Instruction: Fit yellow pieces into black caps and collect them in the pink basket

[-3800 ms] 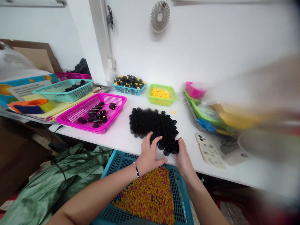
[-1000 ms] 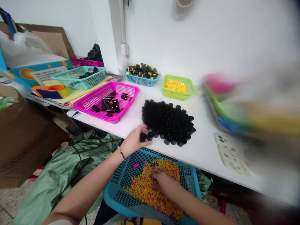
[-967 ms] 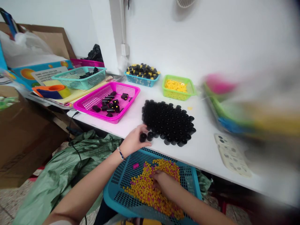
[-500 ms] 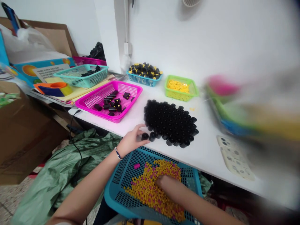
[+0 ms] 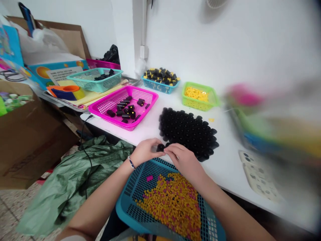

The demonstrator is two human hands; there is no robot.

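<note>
My left hand [image 5: 145, 152] and my right hand [image 5: 182, 159] meet at the white table's edge [image 5: 225, 182]. Their fingertips close around a black cylinder [image 5: 161, 147]. Any small piece in my right fingers is hidden. Just beyond my right hand lies a packed cluster of upright black cylinders [image 5: 188, 132]. Below both hands sits a blue mesh basket [image 5: 122, 207] holding a heap of small yellow and pink pieces [image 5: 173, 207].
A pink mesh tray [image 5: 150, 95] holds several black cylinders. Behind it are a blue basket [image 5: 160, 87] of black-and-yellow parts and a lime basket [image 5: 199, 103] of yellow rings. A blurred stack of containers [image 5: 260, 127] stands at right. A green tarp [image 5: 75, 177] lies below the table.
My right hand has come up from the yellow heap to the table edge. My left hand now holds the loose black cylinder with it. The view has shifted slightly.
</note>
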